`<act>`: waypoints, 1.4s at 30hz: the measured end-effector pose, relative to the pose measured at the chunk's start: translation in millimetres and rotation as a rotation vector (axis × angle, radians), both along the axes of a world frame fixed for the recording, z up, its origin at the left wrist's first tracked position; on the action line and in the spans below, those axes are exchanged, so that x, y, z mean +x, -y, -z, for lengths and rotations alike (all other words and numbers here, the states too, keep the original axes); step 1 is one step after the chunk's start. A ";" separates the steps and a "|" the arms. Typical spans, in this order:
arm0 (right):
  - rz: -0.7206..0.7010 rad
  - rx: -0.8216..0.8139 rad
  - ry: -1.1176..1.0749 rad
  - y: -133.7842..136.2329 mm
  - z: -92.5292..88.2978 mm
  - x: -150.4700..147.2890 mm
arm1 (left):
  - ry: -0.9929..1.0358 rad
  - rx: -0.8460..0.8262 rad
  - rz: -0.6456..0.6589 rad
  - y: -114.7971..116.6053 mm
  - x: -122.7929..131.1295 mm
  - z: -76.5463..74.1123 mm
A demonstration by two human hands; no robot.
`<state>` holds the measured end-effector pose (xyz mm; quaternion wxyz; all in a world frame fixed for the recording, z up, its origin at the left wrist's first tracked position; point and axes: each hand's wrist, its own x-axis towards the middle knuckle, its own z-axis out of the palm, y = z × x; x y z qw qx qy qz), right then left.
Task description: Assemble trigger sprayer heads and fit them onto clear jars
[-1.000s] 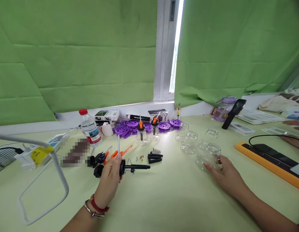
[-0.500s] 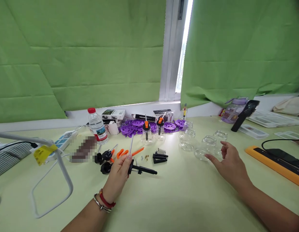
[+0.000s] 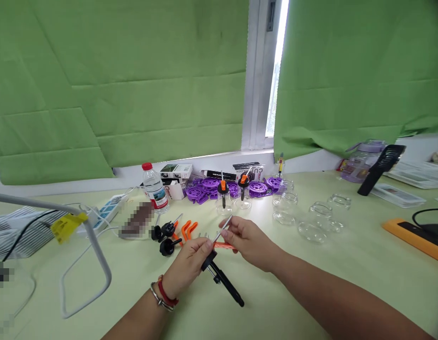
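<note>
My left hand (image 3: 190, 262) is closed round the top of a black lid assembly (image 3: 228, 285), with a long black tube and a thin metal bar pointing down to the right. A slim metal rod (image 3: 221, 231) slants up from the left fingers. My right hand (image 3: 252, 243) is closed, its thumb and fingers pinching at the rod's upper part. An orange lever (image 3: 224, 245) runs between the two hands, its right end against the right fingers. Behind the hands, small parts are mostly hidden. Left of them lie several black lids (image 3: 167, 246) and bent orange levers (image 3: 189, 230).
Two glass jars with black-and-orange tops (image 3: 223, 200) stand at the back by purple plastic parts (image 3: 199, 191). Several bare glass jars (image 3: 313, 229) stand right. A water bottle (image 3: 155, 191), power strip (image 3: 107, 212) and white metal frame (image 3: 102, 264) are left; an orange-edged device (image 3: 410, 241) is right.
My right hand has moved left from beside the glass jars to the metal rod in my left hand. The black tube now tilts more steeply downward. The view has shifted slightly.
</note>
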<state>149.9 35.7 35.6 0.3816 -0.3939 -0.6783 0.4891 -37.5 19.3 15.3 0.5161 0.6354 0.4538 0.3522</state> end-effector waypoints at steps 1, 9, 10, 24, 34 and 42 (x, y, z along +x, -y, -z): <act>-0.013 -0.113 -0.089 -1.8 2.9 -3.2 | 0.001 -0.006 0.002 -0.1 -0.2 -0.1; -0.027 -0.439 -0.374 -7.2 21.2 -2.3 | 0.168 -0.123 -0.007 -4.3 0.3 11.6; -0.022 -0.456 -0.407 -8.6 22.9 -1.5 | 0.210 -0.122 -0.010 -5.9 -0.5 14.6; -0.139 -0.579 -0.516 -10.9 24.2 3.2 | 0.223 -0.031 -0.054 -2.7 0.4 9.6; -0.275 -0.412 -0.267 8.9 25.5 -5.7 | -0.163 0.632 -0.441 -1.6 -5.6 22.6; -0.349 -0.391 -0.318 21.7 20.4 -8.6 | -0.262 0.919 -0.249 9.9 -2.3 10.7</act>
